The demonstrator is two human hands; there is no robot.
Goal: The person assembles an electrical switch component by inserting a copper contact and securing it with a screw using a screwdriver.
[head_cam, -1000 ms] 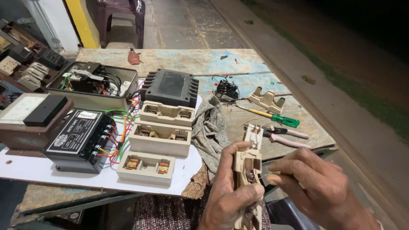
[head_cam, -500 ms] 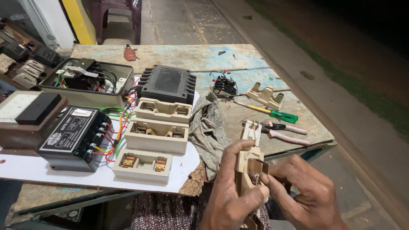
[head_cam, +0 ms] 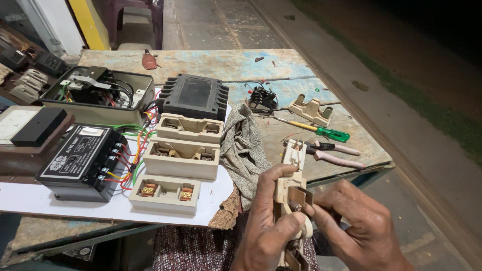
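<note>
My left hand (head_cam: 268, 226) grips a cream fuse carrier (head_cam: 291, 193) with brown metal contacts, holding it upright just off the table's near edge. My right hand (head_cam: 359, 226) comes in from the right, and its fingers pinch the metal contact plate on the carrier's front. A second cream carrier piece (head_cam: 295, 152) lies on the table just beyond it. Three cream fuse bases (head_cam: 182, 158) sit in a row on a white board (head_cam: 60, 203) to the left.
A grey rag (head_cam: 246, 145) lies beside the bases. Pink-handled pliers (head_cam: 334, 153), a green-handled screwdriver (head_cam: 314, 129) and another cream part (head_cam: 311, 109) lie on the wooden table (head_cam: 211, 62). Black units (head_cam: 80, 158), a finned black block (head_cam: 193, 95) and a wired box (head_cam: 95, 95) stand at left.
The view has dipped and shifted slightly. My right hand's fingers have moved up onto the carrier's metal contact; my left hand keeps its grip.
</note>
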